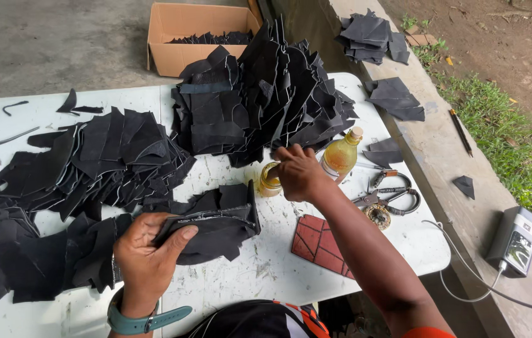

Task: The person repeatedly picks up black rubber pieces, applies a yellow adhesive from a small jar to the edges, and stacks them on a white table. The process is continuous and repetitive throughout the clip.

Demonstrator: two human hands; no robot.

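My left hand (147, 253) grips a stack of black leather pieces (216, 219) near the front of the white table (266, 275). My right hand (299, 173) reaches over a small open jar of yellowish liquid (269, 181), fingers pinched together at its mouth; what they hold is hidden. A plastic bottle of amber liquid (341, 153) stands just right of that hand.
A tall heap of black leather pieces (259, 94) fills the table's back, another spread (90, 163) lies left. Scissors (391, 194) and a red scored tile (319, 244) lie right. A cardboard box (191, 34) sits on the floor behind. A grey device (515, 241) rests on the ledge.
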